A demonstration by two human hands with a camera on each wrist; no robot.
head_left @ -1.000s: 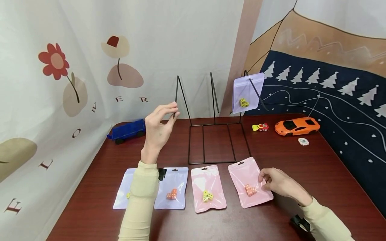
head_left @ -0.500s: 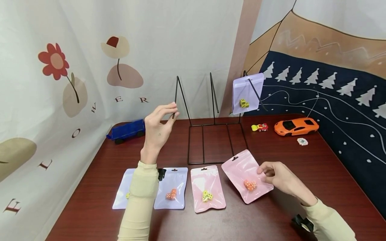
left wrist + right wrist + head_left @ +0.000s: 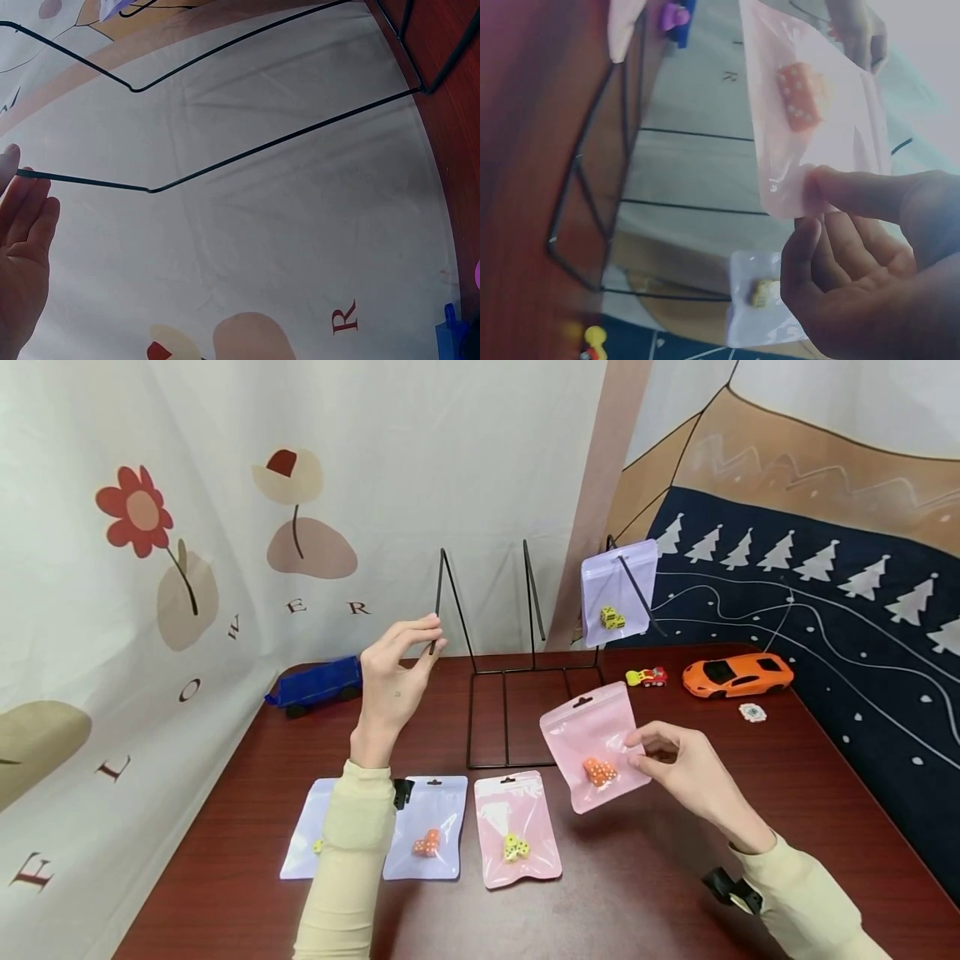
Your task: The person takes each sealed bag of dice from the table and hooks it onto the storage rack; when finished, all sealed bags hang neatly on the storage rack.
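Observation:
My left hand (image 3: 396, 675) pinches the tip of the left prong of a black wire rack (image 3: 470, 718). In my right hand (image 3: 690, 772) is a pink zip pouch (image 3: 581, 731) with orange dice inside, pinched by its right edge between thumb and fingers. The pouch is off the table, tilted, in front of the rack's base. In the right wrist view the thumb lies on the pouch (image 3: 769, 150) near its corner. A purple pouch (image 3: 592, 581) with yellow dice hangs on the rack's right prong. The middle prong carries nothing.
On the table lie a pink pouch (image 3: 528, 814) with yellow dice and a purple pouch (image 3: 442, 802) with orange dice. Another purple pouch (image 3: 298, 839) is partly behind the left forearm. A blue truck (image 3: 318, 685), small toy car (image 3: 647, 677), orange car (image 3: 738, 677) and chip (image 3: 752, 712) stand farther back.
My right hand has lifted the pink pouch with orange dice off the table, moving it up and slightly left toward the rack. The left hand has stayed on the left prong.

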